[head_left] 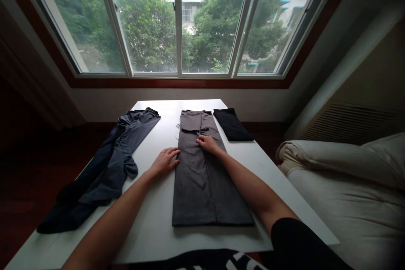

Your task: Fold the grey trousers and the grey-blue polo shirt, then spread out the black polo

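A grey-brown garment (pixel 193 177), folded into a long strip, lies lengthwise on the white table (pixel 152 223). Near its far end one part is turned over on top, with a seam running down from there. My left hand (pixel 165 160) rests against the strip's left edge, fingers stretched and slightly apart. On top of the cloth, my right hand (pixel 207 143) has its fingers curled together and pinches the fabric just below the turned-over part. A thin cord (pixel 177 131) shows beside the garment's upper left edge.
Loose dark blue-grey clothes (pixel 114 160) lie along the table's left side and hang over its edge. A folded black garment (pixel 233 124) sits at the far right. A cream sofa (pixel 344 181) stands close on the right; beyond the table is a window (pixel 179 33).
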The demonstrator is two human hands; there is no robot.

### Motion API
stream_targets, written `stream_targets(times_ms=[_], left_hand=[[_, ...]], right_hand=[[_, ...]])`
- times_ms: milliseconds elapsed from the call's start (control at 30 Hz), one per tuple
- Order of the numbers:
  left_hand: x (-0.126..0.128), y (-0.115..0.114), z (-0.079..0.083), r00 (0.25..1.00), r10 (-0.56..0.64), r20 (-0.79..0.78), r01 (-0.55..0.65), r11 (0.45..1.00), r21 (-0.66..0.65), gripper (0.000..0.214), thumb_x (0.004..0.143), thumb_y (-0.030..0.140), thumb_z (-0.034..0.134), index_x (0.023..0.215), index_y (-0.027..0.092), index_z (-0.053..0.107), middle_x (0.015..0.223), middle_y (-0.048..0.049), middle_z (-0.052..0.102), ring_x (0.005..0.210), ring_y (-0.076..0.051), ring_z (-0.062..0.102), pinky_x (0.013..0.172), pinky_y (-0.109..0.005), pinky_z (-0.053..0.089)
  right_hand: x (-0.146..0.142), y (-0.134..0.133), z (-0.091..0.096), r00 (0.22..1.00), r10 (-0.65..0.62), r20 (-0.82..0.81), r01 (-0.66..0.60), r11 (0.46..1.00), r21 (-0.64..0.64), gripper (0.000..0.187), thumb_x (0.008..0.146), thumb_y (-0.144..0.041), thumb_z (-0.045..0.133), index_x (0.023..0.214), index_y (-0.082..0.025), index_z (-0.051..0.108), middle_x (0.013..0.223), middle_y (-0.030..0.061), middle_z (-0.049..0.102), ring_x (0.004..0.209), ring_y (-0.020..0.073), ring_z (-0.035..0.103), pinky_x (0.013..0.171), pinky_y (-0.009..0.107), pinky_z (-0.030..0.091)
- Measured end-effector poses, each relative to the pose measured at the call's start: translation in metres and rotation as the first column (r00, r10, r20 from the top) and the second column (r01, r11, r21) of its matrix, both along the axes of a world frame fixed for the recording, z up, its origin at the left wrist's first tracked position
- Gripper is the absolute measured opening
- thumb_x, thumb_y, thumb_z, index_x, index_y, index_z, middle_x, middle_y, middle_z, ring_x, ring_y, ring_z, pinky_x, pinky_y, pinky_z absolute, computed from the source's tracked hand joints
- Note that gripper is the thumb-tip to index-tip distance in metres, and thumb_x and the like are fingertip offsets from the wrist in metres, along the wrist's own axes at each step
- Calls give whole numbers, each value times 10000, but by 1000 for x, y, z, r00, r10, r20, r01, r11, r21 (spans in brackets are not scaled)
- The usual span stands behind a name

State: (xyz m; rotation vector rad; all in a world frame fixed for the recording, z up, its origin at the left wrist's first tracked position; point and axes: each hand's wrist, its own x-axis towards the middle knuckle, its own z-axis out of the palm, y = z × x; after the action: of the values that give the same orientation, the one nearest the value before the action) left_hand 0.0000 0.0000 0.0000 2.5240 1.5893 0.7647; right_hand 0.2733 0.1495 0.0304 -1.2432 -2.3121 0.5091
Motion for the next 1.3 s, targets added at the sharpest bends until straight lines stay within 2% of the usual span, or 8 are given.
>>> stream_targets(times_ms=[867, 1300], left_hand=[[2, -2, 2, 1000, 5, -27, -5, 1000, 13, 467, 981, 358, 607, 1431, 237, 579, 1490, -104, 541, 1383, -282, 479, 1180, -470, 380], [2, -2, 3, 1000, 4, -10, -4, 1000, 12, 469, 977, 357, 611, 1430, 243, 581, 1491, -109, 541, 1378, -287, 486, 1178, -486, 383]], right_hand=[[1, 5, -8, 1000, 7, -16, -6, 999, 37, 218, 962, -337, 585, 968, -213, 764, 899, 25, 759, 790, 167, 658, 686, 229, 390], [0, 1, -5, 1000, -4, -13, 4, 1000, 28, 220, 952, -334, 592, 976, -212, 774, 902, 34, 763, 797, 175, 656, 710, 225, 405]])
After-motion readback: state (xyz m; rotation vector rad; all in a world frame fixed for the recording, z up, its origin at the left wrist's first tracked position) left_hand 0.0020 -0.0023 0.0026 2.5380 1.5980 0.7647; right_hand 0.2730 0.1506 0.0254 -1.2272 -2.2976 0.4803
